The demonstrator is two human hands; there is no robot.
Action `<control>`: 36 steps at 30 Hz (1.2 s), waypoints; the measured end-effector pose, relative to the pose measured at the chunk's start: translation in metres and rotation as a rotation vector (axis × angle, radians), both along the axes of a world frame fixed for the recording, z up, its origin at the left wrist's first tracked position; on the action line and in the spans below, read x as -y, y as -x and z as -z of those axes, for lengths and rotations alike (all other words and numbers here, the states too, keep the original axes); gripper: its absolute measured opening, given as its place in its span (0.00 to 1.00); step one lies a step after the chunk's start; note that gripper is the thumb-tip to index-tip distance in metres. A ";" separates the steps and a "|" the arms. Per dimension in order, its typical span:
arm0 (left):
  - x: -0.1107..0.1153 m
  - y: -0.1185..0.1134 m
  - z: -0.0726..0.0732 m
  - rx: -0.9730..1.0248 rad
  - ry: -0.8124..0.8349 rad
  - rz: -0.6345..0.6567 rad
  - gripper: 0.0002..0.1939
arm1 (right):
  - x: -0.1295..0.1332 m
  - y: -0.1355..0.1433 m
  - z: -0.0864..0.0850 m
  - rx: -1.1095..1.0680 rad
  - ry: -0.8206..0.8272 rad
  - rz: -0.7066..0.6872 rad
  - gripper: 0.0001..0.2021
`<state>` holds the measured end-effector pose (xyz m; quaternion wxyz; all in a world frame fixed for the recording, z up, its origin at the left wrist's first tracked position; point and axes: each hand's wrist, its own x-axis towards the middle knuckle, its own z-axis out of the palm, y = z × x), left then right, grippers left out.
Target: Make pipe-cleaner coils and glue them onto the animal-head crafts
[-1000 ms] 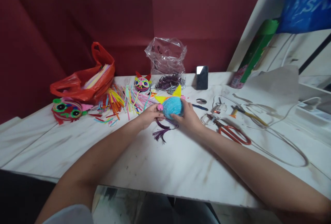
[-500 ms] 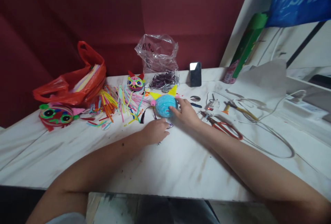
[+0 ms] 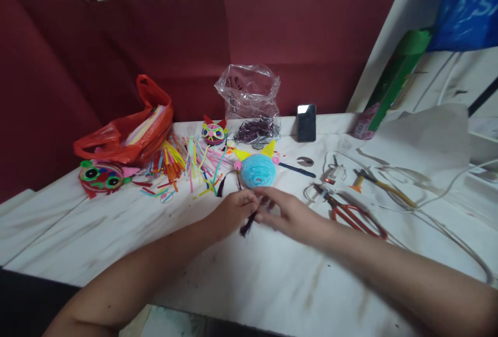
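Note:
A light-blue coiled disc point(image 3: 258, 170) with yellow pointed ears and pink round bits lies on the white marbled table, just beyond my hands. My left hand point(image 3: 238, 212) pinches the top of a dark tassel point(image 3: 247, 224), which hangs below its fingertips. My right hand point(image 3: 286, 215) meets it from the right, fingers bent round toward the tassel's top; what lies between those fingers is too small to tell. A second dark tassel point(image 3: 221, 186) rests left of the disc.
Colourful strips point(image 3: 171, 163), a red bag point(image 3: 116, 140) and two decorated faces point(image 3: 101, 177) point(image 3: 213, 132) lie to the left. Behind are a clear bag point(image 3: 251, 96) and a phone point(image 3: 306, 123). Red-handled pliers point(image 3: 354, 215), yellow-handled pliers point(image 3: 389, 190) and white cables lie right.
My right hand has left the blue disc and come down beside my left hand. My left hand now pinches a dark tassel. The view has shifted, moving the scene rightward.

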<state>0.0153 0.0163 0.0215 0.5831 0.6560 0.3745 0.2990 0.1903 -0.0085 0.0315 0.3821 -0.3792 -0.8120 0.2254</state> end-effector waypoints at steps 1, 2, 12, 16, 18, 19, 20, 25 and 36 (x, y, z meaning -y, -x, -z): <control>0.001 -0.002 0.002 0.045 0.042 -0.004 0.11 | 0.005 0.001 0.005 0.013 0.004 0.022 0.10; 0.002 -0.005 0.004 0.084 0.087 -0.002 0.12 | 0.008 0.000 0.009 0.023 0.000 0.046 0.07; 0.018 -0.007 0.013 -0.017 0.179 -0.044 0.08 | 0.011 -0.012 0.020 0.206 -0.163 -0.003 0.13; 0.018 -0.005 0.012 -0.046 0.093 -0.076 0.09 | 0.014 -0.010 0.018 0.173 -0.110 0.045 0.13; 0.017 -0.005 0.015 -0.070 0.064 -0.110 0.08 | 0.013 -0.010 0.019 0.096 -0.027 0.055 0.10; 0.016 -0.005 0.016 -0.080 0.052 -0.125 0.08 | 0.012 -0.010 0.019 0.070 0.018 0.064 0.09; 0.015 -0.005 0.018 -0.085 0.042 -0.142 0.08 | 0.010 -0.011 0.020 0.053 0.060 0.076 0.08; 0.005 -0.001 0.020 0.021 -0.002 -0.344 0.08 | 0.000 -0.019 0.027 0.086 0.121 0.176 0.08; 0.001 -0.003 0.016 0.349 0.274 -0.326 0.09 | -0.013 -0.020 0.049 0.262 -0.111 0.162 0.10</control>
